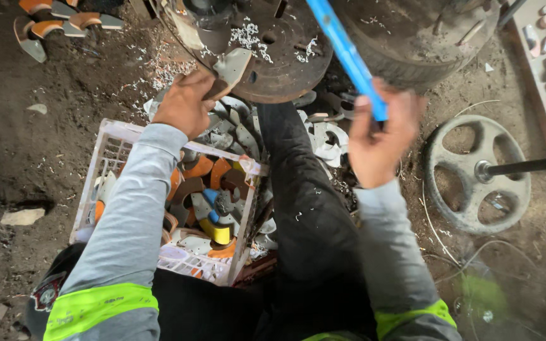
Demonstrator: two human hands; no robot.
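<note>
Right grip (377,136) around blue handle (347,57), angled up-left

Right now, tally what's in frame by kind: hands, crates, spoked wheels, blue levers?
hands: 2, left and right
crate: 1
spoked wheel: 1
blue lever: 1
Total: 5

A crate (112,165) full of cut pieces (205,189) is set on the floor (33,151), left of the leg (304,208). A round disc (273,57) is placed beyond it, and a spoked wheel (475,173) lies at the right.
</note>
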